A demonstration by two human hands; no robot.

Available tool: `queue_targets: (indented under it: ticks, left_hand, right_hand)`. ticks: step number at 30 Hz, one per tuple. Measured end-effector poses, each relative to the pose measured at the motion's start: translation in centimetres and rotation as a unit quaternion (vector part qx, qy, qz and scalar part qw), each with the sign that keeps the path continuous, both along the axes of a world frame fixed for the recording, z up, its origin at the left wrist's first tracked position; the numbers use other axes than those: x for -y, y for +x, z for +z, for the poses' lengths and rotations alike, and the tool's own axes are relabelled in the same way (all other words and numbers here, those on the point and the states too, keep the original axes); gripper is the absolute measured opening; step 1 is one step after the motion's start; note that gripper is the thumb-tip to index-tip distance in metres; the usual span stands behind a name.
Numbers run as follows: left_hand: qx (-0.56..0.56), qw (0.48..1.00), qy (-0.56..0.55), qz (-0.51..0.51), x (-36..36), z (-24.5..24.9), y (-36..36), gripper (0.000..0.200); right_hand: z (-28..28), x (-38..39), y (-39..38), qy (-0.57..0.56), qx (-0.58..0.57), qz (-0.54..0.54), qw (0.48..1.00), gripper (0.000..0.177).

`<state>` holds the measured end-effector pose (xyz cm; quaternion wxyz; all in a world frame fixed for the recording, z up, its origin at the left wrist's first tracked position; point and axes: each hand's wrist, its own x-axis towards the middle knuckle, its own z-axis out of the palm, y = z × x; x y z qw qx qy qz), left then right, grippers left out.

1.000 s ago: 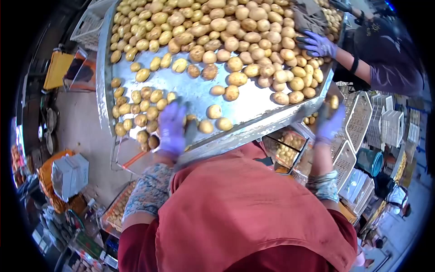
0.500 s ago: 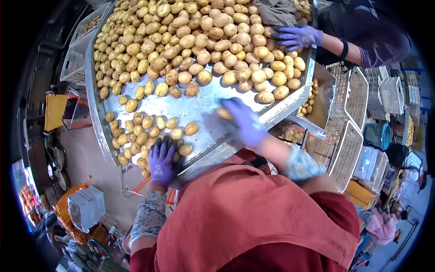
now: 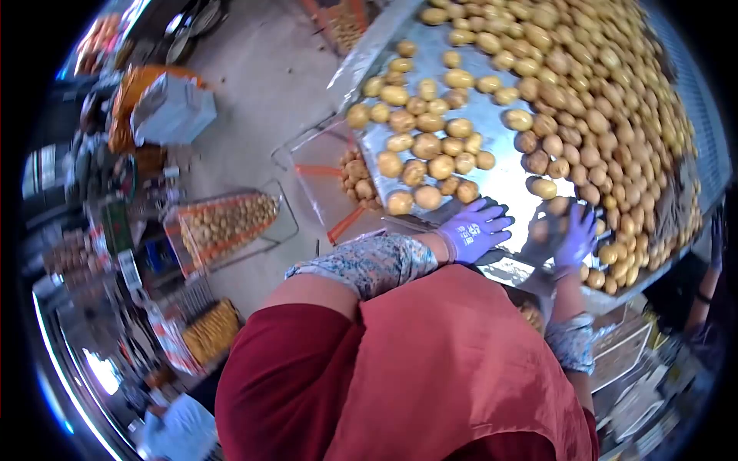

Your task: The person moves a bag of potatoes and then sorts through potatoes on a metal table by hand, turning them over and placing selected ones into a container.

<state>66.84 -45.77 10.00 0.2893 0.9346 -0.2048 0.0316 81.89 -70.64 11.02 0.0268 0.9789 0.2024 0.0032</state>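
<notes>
My left hand [image 3: 473, 232], in a purple glove with dark fingertips, lies with spread fingers near the front edge of the metal sorting table [image 3: 503, 173]. Beside its fingertips is a loose group of potatoes [image 3: 427, 146]. My right hand [image 3: 576, 240], gloved the same way, reaches forward with fingers apart at the near edge of the large potato heap [image 3: 596, 123]. A slightly blurred potato [image 3: 559, 206] is close to its fingers on the left. Several more potatoes [image 3: 611, 253] sit just to its right.
Below the table's left edge hangs a clear bag of potatoes [image 3: 357, 177] on a frame. Another filled bag [image 3: 231, 223] stands on the floor. A wrapped white box [image 3: 173, 111] is farther left. A co-worker's arm [image 3: 703, 284] shows at the far right.
My view has swung left, so the table now appears at upper right. My right hand, earlier holding a potato, is now open beside the heap. My left hand has moved off the small potatoes.
</notes>
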Motion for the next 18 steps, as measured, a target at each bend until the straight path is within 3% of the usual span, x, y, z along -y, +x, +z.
queue_targets:
  ticks: [3, 5, 6, 8, 9, 10, 11, 12, 13, 14, 15, 16, 17, 18]
  left_hand:
    - [0.01, 0.998, -0.03, 0.055, -2.1, -0.3, -0.8, 0.023]
    - [0.008, 0.995, -0.032, 0.09, -4.5, -0.2, -3.3, 0.02]
    - [0.021, 0.993, -0.01, 0.119, -6.0, 0.6, -5.0, 0.015]
    - [0.039, 0.991, -0.018, 0.126, -9.7, 1.8, -7.2, 0.023]
    - [0.06, 0.989, -0.043, 0.131, -11.3, 2.5, -8.1, 0.026]
    - [-0.005, 0.991, -0.069, 0.118, -12.6, 2.3, -9.1, 0.04]
    - [0.004, 0.991, -0.027, 0.128, -13.9, 2.6, -9.6, 0.039]
    - [-0.064, 0.986, -0.022, 0.152, -15.6, 5.3, -8.6, 0.037]
    - [-0.03, 0.977, 0.024, 0.21, -16.9, 5.1, -8.1, 0.037]
    - [0.026, 0.953, 0.033, 0.301, -18.1, 6.4, -6.9, 0.037]
    - [0.066, 0.925, 0.042, 0.371, -19.2, 5.4, -6.0, 0.04]
    - [0.045, 0.934, 0.033, 0.352, -19.1, 5.8, -4.9, 0.041]
    - [0.025, 0.943, 0.025, 0.331, -18.8, 6.4, -3.5, 0.042]
    - [-0.027, 0.958, 0.09, 0.27, -18.0, 5.0, -2.5, 0.043]
  right_hand:
    - [3.0, -7.0, -5.8, 0.061, -0.196, 0.208, 0.956, 0.061]
    - [5.8, -9.6, -6.3, 0.234, -0.268, 0.284, 0.891, 0.06]
    - [6.2, -9.3, -3.8, 0.146, -0.134, 0.363, 0.91, 0.06]
    - [9.0, -11.1, 1.8, 0.136, -0.1, 0.316, 0.934, 0.056]
    - [5.5, -8.6, 6.5, 0.178, 0.003, 0.28, 0.943, 0.055]
    - [6.4, -9.5, 9.0, 0.198, -0.049, 0.174, 0.963, 0.053]
    - [5.1, -8.7, 12.7, 0.102, 0.007, 0.155, 0.983, 0.054]
    - [3.5, -8.6, 14.7, 0.048, 0.053, 0.12, 0.99, 0.055]
    - [4.1, -11.4, 12.8, -0.037, 0.059, 0.054, 0.996, 0.054]
    - [0.6, -10.6, 13.8, 0.099, -0.005, 0.129, 0.987, 0.059]
    - [3.7, -14.6, 10.2, -0.03, -0.129, 0.087, 0.987, 0.065]
    - [-3.3, -11.4, 10.0, 0.056, 0.073, 0.291, 0.952, 0.064]
    - [-1.8, -13.6, 4.7, 0.011, 0.093, 0.207, 0.974, 0.06]
    - [1.6, -15.3, 1.3, 0.024, -0.09, 0.188, 0.978, 0.055]
